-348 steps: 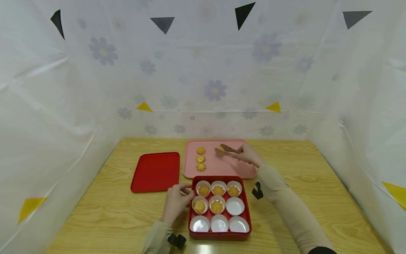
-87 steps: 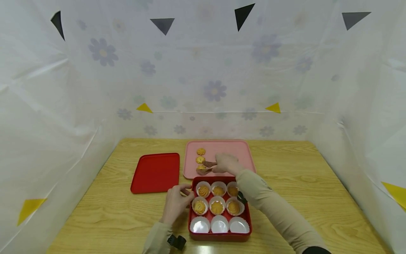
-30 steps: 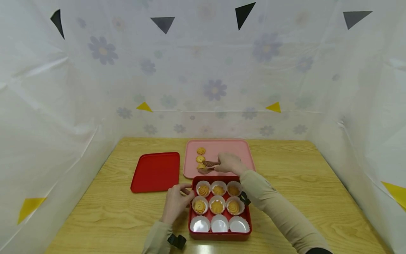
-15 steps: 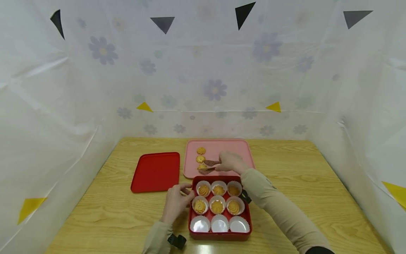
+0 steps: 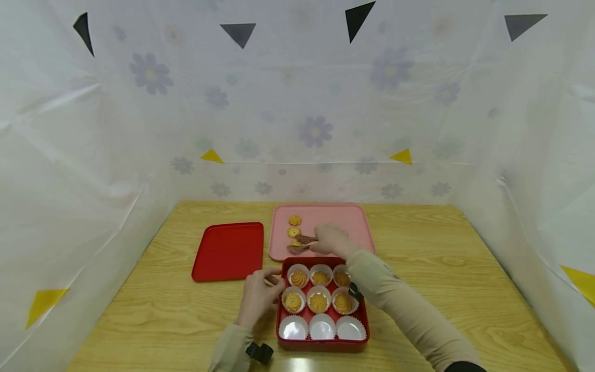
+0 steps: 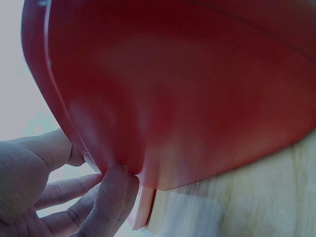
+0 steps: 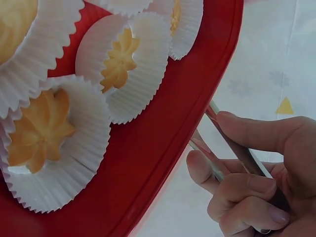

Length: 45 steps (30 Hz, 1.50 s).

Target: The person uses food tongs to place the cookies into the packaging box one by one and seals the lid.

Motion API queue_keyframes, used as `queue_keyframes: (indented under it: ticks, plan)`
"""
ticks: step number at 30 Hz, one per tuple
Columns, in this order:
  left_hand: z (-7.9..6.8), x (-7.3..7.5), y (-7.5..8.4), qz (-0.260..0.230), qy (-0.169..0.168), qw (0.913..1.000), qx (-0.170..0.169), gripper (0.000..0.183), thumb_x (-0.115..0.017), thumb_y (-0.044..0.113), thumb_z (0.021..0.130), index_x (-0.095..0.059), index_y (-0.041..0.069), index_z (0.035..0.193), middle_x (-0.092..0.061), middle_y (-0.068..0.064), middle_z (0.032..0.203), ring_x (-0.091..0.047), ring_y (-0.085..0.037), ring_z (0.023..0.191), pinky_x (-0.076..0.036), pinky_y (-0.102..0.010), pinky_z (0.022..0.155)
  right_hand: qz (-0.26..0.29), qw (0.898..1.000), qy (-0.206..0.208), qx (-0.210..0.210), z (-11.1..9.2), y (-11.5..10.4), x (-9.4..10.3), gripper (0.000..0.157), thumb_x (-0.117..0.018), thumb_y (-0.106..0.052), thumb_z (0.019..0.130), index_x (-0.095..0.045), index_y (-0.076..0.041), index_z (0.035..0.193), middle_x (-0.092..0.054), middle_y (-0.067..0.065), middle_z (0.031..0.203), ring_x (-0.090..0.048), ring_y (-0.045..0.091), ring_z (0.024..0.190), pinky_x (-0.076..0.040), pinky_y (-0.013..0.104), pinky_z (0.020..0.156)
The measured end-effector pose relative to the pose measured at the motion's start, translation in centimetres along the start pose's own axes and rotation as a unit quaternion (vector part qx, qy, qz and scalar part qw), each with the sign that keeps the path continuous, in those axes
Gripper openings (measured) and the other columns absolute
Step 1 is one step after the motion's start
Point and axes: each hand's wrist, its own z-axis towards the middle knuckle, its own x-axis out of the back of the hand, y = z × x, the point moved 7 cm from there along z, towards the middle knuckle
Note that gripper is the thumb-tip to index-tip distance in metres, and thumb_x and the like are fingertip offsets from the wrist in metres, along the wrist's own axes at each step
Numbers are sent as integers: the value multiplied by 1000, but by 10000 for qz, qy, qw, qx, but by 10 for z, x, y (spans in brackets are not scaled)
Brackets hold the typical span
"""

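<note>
A red box (image 5: 321,346) holds nine white paper cups; the back two rows carry butter cookies (image 5: 318,302), the front row is bare. My left hand (image 5: 268,283) grips the box's left rim, and its fingertips (image 6: 114,183) pinch the red wall (image 6: 187,89). My right hand (image 5: 327,241) holds brown tongs (image 5: 304,241) over the pink tray (image 5: 346,219). The tong tips sit at the nearest tray cookie (image 5: 295,244); two more cookies (image 5: 294,221) lie behind it. The right wrist view has my fingers curled round the tongs' metal arms (image 7: 237,157) beside the box rim (image 7: 197,98).
A red lid (image 5: 228,251) lies flat left of the pink tray. The wooden table (image 5: 441,248) is enclosed by white flowered sheeting on three sides. Bare wood lies to the right of the tray and box.
Since the earliest frame the sixth cup has gained a cookie. Over the last second my right hand and tongs have barely shifted at the nearest tray cookie. My left hand has not moved.
</note>
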Motion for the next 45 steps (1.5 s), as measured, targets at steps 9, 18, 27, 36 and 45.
queue_keyframes:
  ticks: [9,18,27,36,45]
  plan:
    - [-1,-1,0,-58,-51,9999,81,26,-64,20,76,-67,11,101,-66,-6,73,-56,-7,55,-46,-22,46,240,9997,87,0,0,6,2,20,-62,-30,79,-52,-13,77,-52,2,69,-42,15,59,-33,28,51]
    - [-1,0,3,0,39,10000,-44,25,-64,20,75,-67,11,99,-66,-5,72,-56,-6,55,-46,-21,45,993,9941,204,386,-11,22,15,22,-64,-30,78,-59,-10,71,-57,2,64,-41,13,53,-33,24,47]
    - [-1,0,4,-22,75,9999,-85,26,-64,17,75,-67,10,99,-66,-5,71,-56,-6,54,-46,-20,45,1783,9802,191,838,-24,43,18,24,-62,-29,82,-69,-11,69,-65,8,62,-37,10,43,-32,23,43]
    - [-1,0,1,18,37,10000,-26,25,-64,17,75,-68,10,98,-66,-5,71,-56,-6,55,-46,-20,45,2374,9627,221,1275,-44,56,16,22,-58,-28,85,-65,-12,70,-60,6,61,-35,9,46,-33,25,46]
    - [-1,2,2,-8,42,10000,-32,24,-65,17,75,-68,10,98,-66,-5,71,-57,-10,59,-46,-21,46,2930,9439,196,1512,-61,59,14,21,-57,-29,85,-65,-10,79,-61,19,76,-47,14,58,-46,30,51]
